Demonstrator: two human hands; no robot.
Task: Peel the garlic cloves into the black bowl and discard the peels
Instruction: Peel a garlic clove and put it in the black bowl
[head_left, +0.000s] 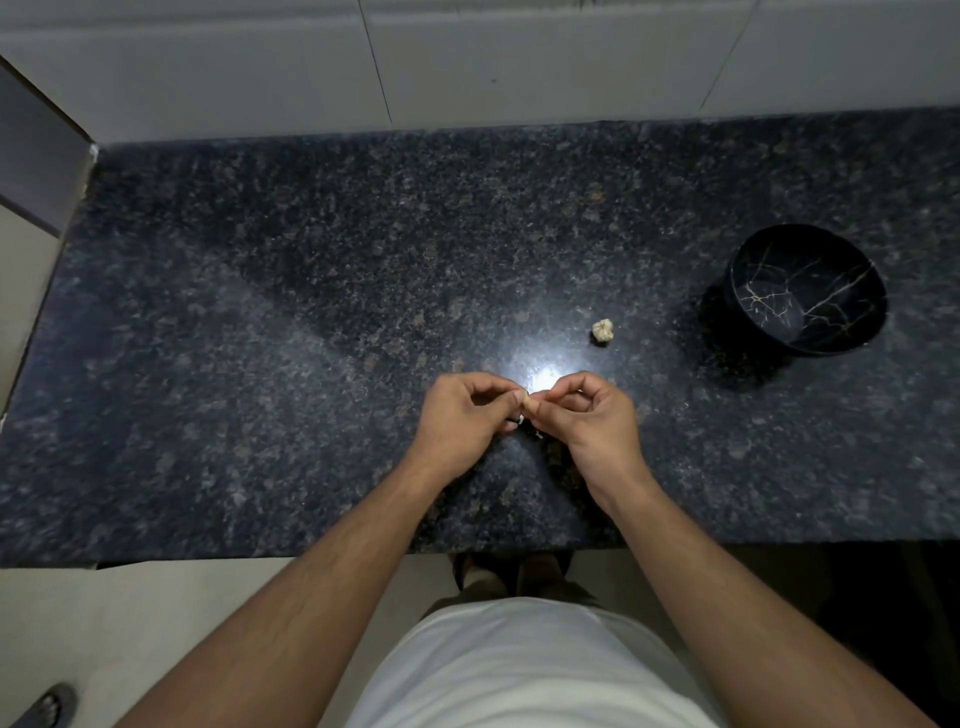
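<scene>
Garlic clove (525, 404) sat pinched between my left hand (460, 415) and right hand (597, 421), held low near the counter edge so peels dropped; black bowl (810, 296) waited right.

Bare to the elbow and beyond, with no sleeves, watch or bracelet on either forearm. Left hand (457, 415) and right hand (597, 421) ungloved; something small and pale at the left fingers, too unclear to name. White shirt (524, 670) over the torso; below the countertop (260, 312) edge, dark footwear (511, 569).
</scene>
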